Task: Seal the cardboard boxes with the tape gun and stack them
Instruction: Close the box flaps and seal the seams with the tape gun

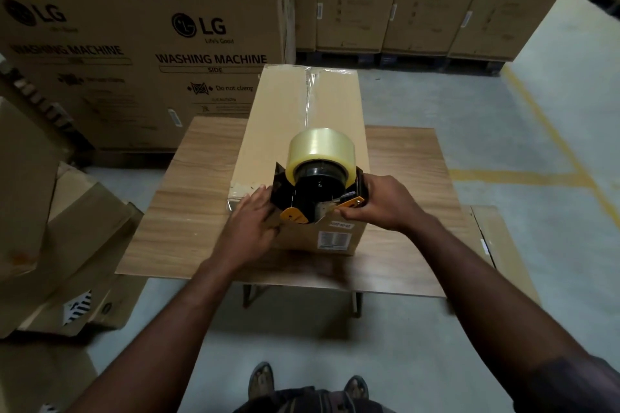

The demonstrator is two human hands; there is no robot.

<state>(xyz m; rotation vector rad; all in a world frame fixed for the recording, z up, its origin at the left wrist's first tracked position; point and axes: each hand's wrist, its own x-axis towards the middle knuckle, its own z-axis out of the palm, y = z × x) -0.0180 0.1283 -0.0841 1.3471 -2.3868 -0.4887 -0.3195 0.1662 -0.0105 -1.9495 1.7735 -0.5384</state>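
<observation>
Right hand grips tape gun, left hand at box (LG cartons)

seen from above, a long cardboard box lies on a small wooden table. a clear strip of tape runs along its top seam. at the near end sits a black and orange tape gun carrying a fat roll of clear tape. the right hand grips its handle. the left hand, fingers straight, rests on the box's near left corner beside the gun. tall washing machine cartons stand behind, on a grey floor with yellow lines.
</observation>
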